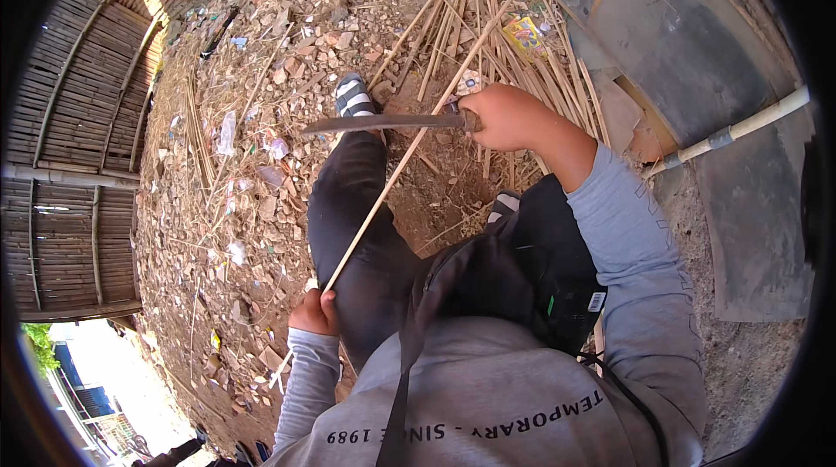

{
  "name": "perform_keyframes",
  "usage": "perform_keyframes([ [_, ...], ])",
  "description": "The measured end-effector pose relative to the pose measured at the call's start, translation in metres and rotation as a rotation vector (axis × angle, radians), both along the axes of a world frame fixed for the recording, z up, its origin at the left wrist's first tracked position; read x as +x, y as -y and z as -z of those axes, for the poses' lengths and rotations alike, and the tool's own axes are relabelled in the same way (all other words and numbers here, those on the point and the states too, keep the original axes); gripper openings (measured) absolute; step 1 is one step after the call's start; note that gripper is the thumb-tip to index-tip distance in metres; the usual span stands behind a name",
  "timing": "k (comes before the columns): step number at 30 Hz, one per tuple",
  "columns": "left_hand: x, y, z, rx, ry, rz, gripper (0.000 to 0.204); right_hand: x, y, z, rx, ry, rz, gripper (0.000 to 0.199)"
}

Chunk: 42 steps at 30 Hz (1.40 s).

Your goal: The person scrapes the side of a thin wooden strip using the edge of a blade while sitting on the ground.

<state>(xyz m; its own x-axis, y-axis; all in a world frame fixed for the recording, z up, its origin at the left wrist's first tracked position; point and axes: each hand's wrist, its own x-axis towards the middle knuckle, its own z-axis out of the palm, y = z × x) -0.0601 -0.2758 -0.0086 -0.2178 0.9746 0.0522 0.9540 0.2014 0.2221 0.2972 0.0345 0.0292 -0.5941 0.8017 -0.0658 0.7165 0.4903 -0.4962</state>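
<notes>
My right hand [505, 117] is closed round the handle of a machete [383, 123], its long brown blade pointing left. The blade lies across a long, thin bamboo strip [376, 206]; I cannot tell whether it touches. Near my left knee, my left hand [315, 312] grips the lower part of that strip. From there the strip slants up and right, past the blade, to the far bamboo pile. My legs are bent apart in dark trousers, with a striped sandal [354, 97] on the left foot.
Several loose bamboo strips [453, 19] fan out ahead, with a yellow wrapper [525, 34] among them. Broken rubble [261, 180] and litter cover the ground. Dark sheets [679, 32] and a pale pole [740, 129] lie at the right. A bamboo slat wall [74, 93] stands left.
</notes>
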Motion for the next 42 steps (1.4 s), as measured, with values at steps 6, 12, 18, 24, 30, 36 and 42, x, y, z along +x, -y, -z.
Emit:
perform_keyframes([
  [6, 0.002, -0.004, -0.007, -0.027, -0.027, -0.035, 0.045, 0.027, -0.032, 0.011, -0.084, -0.106, 0.205, 0.019],
  [12, -0.007, -0.002, -0.002, -0.022, 0.001, -0.01, 0.045, 0.007, -0.003, 0.003, 0.035, -0.004, 0.025, 0.026],
  [18, -0.004, -0.009, -0.004, -0.049, 0.009, -0.006, 0.043, 0.009, -0.017, 0.01, -0.105, -0.076, 0.023, 0.03],
  [24, 0.003, -0.006, -0.004, -0.016, 0.018, -0.056, 0.044, 0.004, -0.01, 0.0, -0.02, -0.04, 0.057, 0.02],
  [30, -0.005, -0.002, 0.003, 0.009, -0.015, -0.015, 0.045, 0.025, -0.02, 0.007, -0.05, -0.106, 0.203, 0.025],
  [36, -0.005, -0.008, -0.007, -0.037, 0.009, 0.001, 0.046, 0.014, -0.02, 0.004, -0.233, -0.015, -0.043, 0.04],
  [42, -0.007, -0.002, 0.002, -0.008, 0.069, 0.005, 0.047, 0.001, -0.008, 0.0, -0.168, -0.048, 0.032, 0.033],
])
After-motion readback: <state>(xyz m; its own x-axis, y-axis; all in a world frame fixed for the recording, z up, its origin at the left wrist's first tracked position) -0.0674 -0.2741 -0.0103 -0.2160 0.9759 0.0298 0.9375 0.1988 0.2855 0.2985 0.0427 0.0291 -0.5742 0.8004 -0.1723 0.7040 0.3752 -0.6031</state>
